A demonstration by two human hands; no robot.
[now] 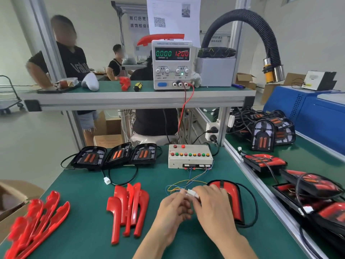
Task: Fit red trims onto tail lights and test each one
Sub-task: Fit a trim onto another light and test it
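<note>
The green bench (89,184) carries all the work, and on the shelf above it the power supply (172,64) shows zero current and twelve volts, so I judge that no lamp draws power yet. Below it, at the back of the bench, stands the test box (189,156) with its row of coloured buttons, and thin coloured wires (188,182) run from its front down to the hands. The tail light (228,200) now in work already wears its red trim and lies flat just right of the hands, partly hidden by the right hand (212,204). Three untrimmed tail lights (115,155) wait at the back left, and loose red trims (128,208) lie in the middle and at the left edge. Both hands meet at the small white connector (192,193): the left hand (172,210) pinches one side with curled fingers, and the right hand pinches the other side. The step seems to be joining the plug for the test. To do it well, hold the plastic housings and not the wires, line up the two halves straight, push until they seat fully, then watch the current reading when the buttons are pressed.
</note>
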